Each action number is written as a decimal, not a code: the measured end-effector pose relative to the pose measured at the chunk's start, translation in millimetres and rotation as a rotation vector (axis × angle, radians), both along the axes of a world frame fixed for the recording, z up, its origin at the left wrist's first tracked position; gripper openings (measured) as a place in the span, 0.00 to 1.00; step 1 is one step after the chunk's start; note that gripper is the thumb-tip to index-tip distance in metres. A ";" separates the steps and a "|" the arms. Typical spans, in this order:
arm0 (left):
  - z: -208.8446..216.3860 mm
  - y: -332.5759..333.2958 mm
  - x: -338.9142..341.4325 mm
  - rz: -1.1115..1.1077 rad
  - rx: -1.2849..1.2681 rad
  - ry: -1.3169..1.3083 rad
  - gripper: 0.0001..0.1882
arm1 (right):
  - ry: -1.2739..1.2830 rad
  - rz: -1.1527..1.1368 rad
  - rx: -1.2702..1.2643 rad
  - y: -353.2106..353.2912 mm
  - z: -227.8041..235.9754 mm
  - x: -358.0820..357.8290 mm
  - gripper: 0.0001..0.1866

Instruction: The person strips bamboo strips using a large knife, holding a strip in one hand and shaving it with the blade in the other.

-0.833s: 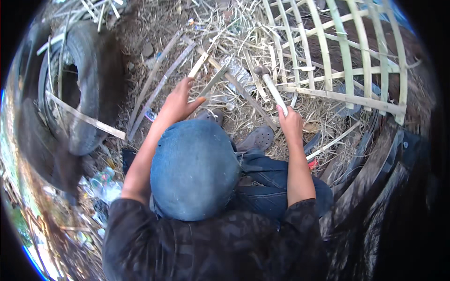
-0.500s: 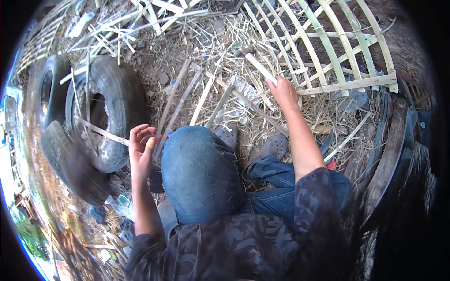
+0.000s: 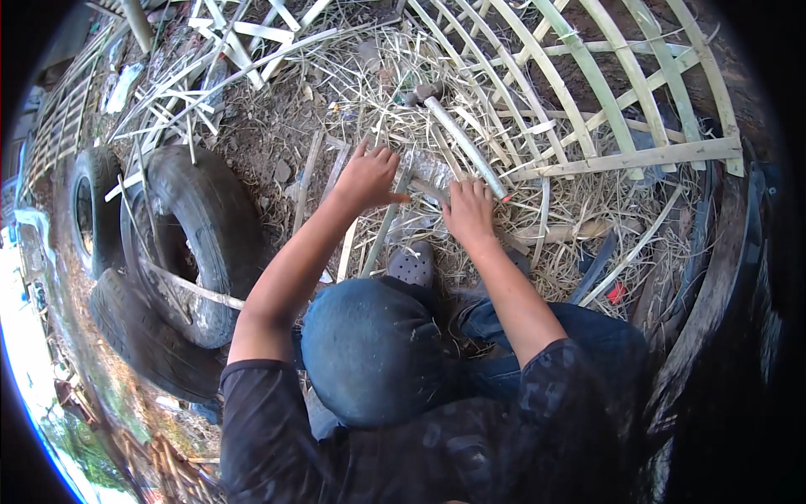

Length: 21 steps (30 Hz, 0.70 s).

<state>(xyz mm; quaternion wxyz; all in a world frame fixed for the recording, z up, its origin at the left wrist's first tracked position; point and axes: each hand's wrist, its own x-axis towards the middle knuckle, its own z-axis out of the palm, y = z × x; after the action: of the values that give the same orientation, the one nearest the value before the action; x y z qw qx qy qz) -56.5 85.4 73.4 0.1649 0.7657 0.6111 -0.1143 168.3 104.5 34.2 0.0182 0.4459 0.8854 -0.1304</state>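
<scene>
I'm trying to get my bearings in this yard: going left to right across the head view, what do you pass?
Old tyres → left hand on a bamboo strip → right hand gripping a hammer → woven bamboo lattice.

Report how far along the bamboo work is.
Done: a woven bamboo lattice lies finished-looking at upper right. In hand: the right hand grips a hammer while the left hand reaches to a strip on the ground. Left: loose strips lie unwoven beside the tyres.
</scene>
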 end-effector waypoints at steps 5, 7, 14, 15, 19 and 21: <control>-33.0 29.3 2.1 -0.061 -0.181 0.169 0.44 | 0.004 0.122 -0.046 8.9 0.3 8.1 0.14; -34.4 36.6 5.8 -0.091 -0.238 0.163 0.43 | -0.009 0.133 -0.041 16.2 -10.2 9.0 0.12; -30.8 38.9 14.1 -0.101 -0.284 0.223 0.50 | -0.075 0.166 -0.092 23.1 -7.9 2.0 0.11; -29.1 38.1 15.4 -0.087 -0.277 0.235 0.51 | -0.080 0.156 -0.127 23.9 -7.6 1.6 0.10; -33.9 34.3 14.9 -0.065 -0.202 0.202 0.49 | -0.106 0.182 -0.030 18.1 -6.5 -4.4 0.11; -38.7 30.7 11.5 -0.068 -0.160 0.178 0.46 | -0.027 0.148 0.007 17.1 -10.7 -8.8 0.12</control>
<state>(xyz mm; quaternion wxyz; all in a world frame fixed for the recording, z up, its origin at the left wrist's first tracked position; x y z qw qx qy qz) -45.0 116.1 34.7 0.1665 0.7572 0.5859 -0.2359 159.5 121.7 23.5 0.0385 0.3808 0.9161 -0.1197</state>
